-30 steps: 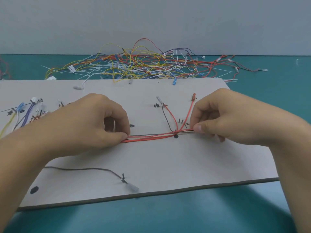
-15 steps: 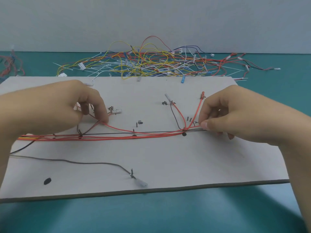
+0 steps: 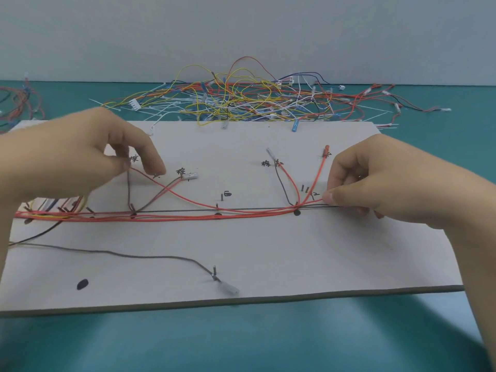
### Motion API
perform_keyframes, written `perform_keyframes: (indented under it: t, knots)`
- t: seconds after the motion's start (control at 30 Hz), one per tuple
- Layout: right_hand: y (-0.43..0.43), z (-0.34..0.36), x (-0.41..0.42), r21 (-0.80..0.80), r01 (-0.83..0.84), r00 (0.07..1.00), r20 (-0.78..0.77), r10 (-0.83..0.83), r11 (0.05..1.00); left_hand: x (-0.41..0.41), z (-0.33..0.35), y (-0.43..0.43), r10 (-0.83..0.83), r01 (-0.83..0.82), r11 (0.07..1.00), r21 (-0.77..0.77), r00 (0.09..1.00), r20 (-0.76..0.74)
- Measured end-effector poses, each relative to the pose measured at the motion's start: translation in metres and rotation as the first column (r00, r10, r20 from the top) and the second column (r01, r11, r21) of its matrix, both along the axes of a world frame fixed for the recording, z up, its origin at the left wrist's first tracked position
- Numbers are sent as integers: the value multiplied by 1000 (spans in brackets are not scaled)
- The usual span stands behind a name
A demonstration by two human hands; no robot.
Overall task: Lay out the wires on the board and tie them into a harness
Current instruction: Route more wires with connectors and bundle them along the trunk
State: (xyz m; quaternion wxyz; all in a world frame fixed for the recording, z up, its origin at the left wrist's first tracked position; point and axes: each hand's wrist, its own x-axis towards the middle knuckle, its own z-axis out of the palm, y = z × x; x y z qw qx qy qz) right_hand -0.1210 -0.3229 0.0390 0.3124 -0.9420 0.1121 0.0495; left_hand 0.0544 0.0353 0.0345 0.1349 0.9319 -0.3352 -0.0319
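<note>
A pale grey board (image 3: 268, 251) lies on the teal table with pins and black marks. A bundle of red and dark wires (image 3: 188, 214) runs left to right across its middle. Branches rise to a white connector (image 3: 191, 176), a clear terminal (image 3: 270, 153) and a red terminal (image 3: 326, 150). My left hand (image 3: 77, 159) hovers at the upper left, pinching a loose red wire (image 3: 209, 204) that sags down to the bundle. My right hand (image 3: 383, 186) pinches the bundle's right end against the board. A brown wire (image 3: 128, 255) with a clear connector (image 3: 229, 288) lies near the front edge.
A tangled pile of loose coloured wires and white cable ties (image 3: 241, 103) lies behind the board. More red wires (image 3: 18, 103) sit at the far left on the teal table (image 3: 241, 339). A black dot (image 3: 82, 284) marks the board's front left.
My left hand has let the bundle's middle go and moved up and left, lifting one red wire away from it. My right hand stays pinched at the right end.
</note>
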Motion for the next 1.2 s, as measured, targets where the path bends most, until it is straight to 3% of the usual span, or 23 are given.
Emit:
perform_keyframes:
  t: [0.1, 0.3, 0.47, 0.57, 0.8, 0.97, 1.07, 1.2]
  knots:
    - [0, 0, 0, -4, -1, 1000, 2, 1, 1000, 2, 0, 6, 38, -38, 999, -16, 999, 0]
    - [2, 1, -1, -19, -23, 1000, 9, 23, 1000, 11, 8, 27, 167, -172, 955, -242, 985, -40]
    - [1, -4, -1, -21, -101, 994, 29, 102, 995, 11, 5, 23, 241, -248, 964, -95, 967, -85]
    - [-2, -4, -2, 1, -152, 988, 31, 151, 988, 10, 8, 21, 253, -265, 954, -143, 962, -102]
    - [-3, -6, -4, 223, -333, 936, 193, 294, 916, 3, 22, 27, 251, -278, 911, -303, 960, -126]
    - [18, -7, -8, 388, -416, 907, 118, 403, 822, -6, 32, 18, 97, -128, 972, -198, 983, -158]
    - [24, -10, -6, 370, -439, 892, 71, 446, 819, -11, 28, 12, 36, -53, 996, -68, 973, -227]
    - [26, -8, -7, 335, -400, 909, 23, 417, 853, -20, 13, 12, -19, 9, 999, -33, 950, -313]
